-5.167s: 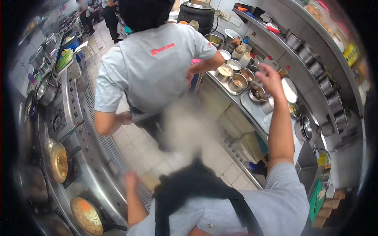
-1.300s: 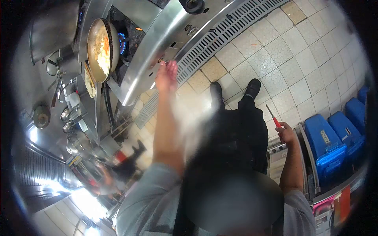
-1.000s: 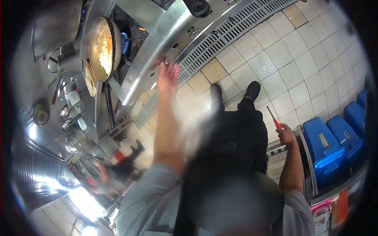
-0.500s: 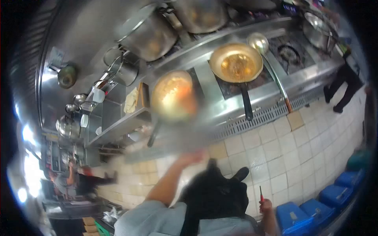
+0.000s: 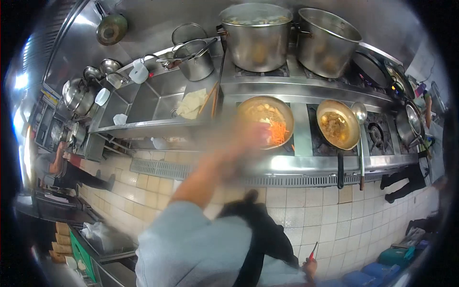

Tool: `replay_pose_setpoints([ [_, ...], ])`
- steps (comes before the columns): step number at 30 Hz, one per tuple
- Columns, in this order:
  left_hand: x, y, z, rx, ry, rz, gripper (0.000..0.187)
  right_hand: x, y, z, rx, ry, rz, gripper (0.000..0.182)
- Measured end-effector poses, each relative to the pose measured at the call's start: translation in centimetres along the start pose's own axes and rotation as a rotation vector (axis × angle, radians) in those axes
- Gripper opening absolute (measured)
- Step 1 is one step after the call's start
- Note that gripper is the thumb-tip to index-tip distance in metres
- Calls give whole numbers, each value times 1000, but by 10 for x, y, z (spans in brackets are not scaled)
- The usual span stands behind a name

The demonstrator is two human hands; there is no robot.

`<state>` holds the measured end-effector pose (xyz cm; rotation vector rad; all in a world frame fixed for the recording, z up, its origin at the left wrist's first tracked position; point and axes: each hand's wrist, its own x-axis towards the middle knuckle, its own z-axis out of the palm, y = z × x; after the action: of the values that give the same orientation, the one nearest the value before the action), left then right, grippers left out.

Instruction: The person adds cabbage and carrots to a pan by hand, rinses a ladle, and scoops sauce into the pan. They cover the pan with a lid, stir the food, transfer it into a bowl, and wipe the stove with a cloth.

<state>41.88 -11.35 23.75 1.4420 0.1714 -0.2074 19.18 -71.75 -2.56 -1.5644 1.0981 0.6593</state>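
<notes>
My left hand [image 5: 252, 133], badly smeared by motion, reaches over the lower left of a frying pan [image 5: 288, 109] on the stove. Shredded orange vegetable, resembling carrot [image 5: 278, 132], lies in that pan beside pale pieces of food. The fingers are blurred, so I cannot tell whether they grip anything. The arm and the blur cover the pan's handle side. Low at my side, my right hand [image 5: 310, 268] is closed around a slim red-handled tool [image 5: 312, 253] with a thin, dark pointed end.
A second frying pan [image 5: 340, 125] with brown liquid and a long ladle [image 5: 359, 115] sit to the right. Two big stockpots [image 5: 258, 48] stand behind. At left is a sink [image 5: 165, 98] with a cloth [image 5: 191, 104]. People [image 5: 57, 167] stand at far left and far right.
My left hand has moved forward and up from in front of the stove to over the left pan. The view has turned, so the stove looks level. My right hand keeps its tool.
</notes>
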Motion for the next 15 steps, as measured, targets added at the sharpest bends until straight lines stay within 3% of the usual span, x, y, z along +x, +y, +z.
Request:
replay_pose_setpoints([
  [1,12,0,-28,357,12,127,49,-5,0,15,-4,-9,-7,23],
  [6,-8,15,-107,407,112,250,48,-45,15,85,-13,-55,-7,23],
  [8,-39,34,-123,162,168,232,48,-64,4,107,-86,-101,-2,26],
  [10,-69,53,-129,33,235,198,46,-91,-8,135,-135,-49,-57,4],
  [12,-96,58,-155,370,84,443,42,-69,10,137,-125,-54,-45,9],
  [13,-109,63,-158,-341,183,193,39,-62,19,137,-104,-51,-58,20],
  [14,-117,66,-176,-322,184,190,39,-53,28,146,-69,-57,-69,32],
  [15,-124,71,-200,-161,225,252,38,-51,37,153,-58,-36,-67,28],
])
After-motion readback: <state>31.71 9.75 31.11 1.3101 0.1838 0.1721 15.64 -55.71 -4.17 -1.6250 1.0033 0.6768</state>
